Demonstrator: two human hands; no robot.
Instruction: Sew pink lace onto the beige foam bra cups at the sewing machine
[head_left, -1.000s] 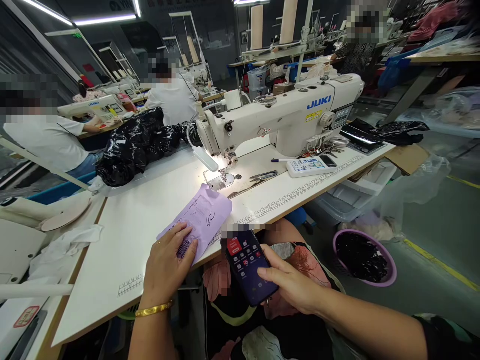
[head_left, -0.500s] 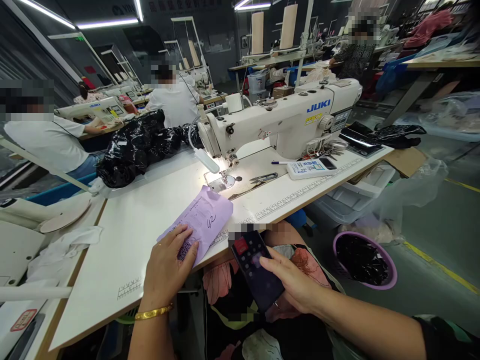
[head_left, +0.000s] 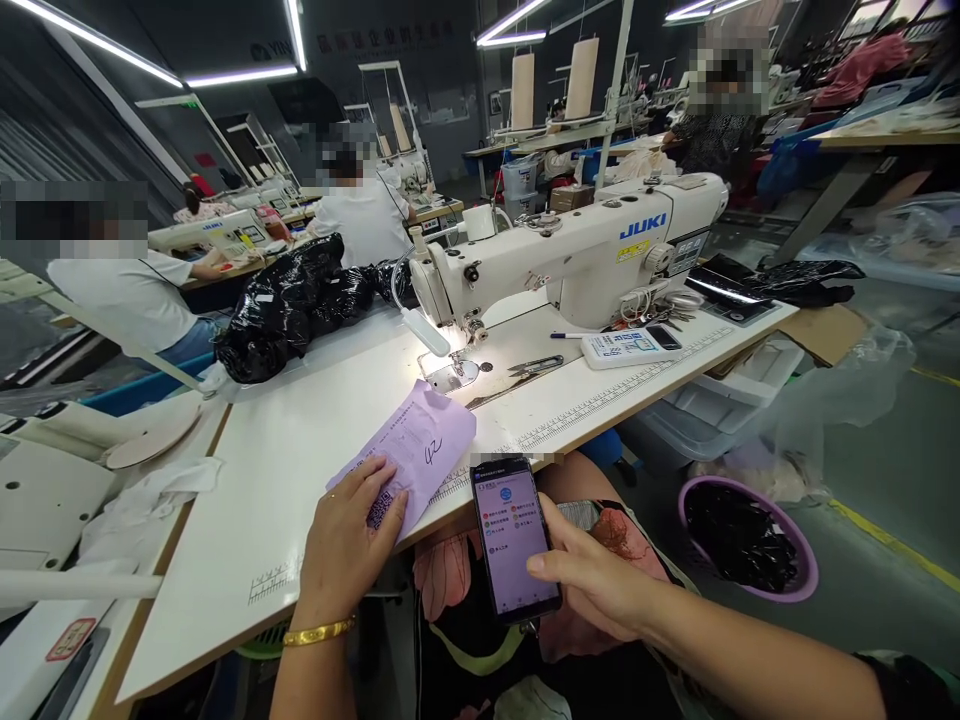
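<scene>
Left hand (head_left: 349,545) flat, pinning lilac slip (head_left: 416,458) (marked 42) to surface (head_left: 300,450); right hand (head_left: 592,580) gripping phone (head_left: 514,535), screen angled up for reading.

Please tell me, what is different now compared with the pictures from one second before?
The phone in the right hand now stands more upright, and its screen shows a light page with icons instead of a dark screen. The left hand still presses the purple paper on the table.

A white sewing machine (head_left: 577,265) stands on the table (head_left: 285,450), black plastic bag (head_left: 292,305) behind, scissors (head_left: 536,366) nearby
</scene>
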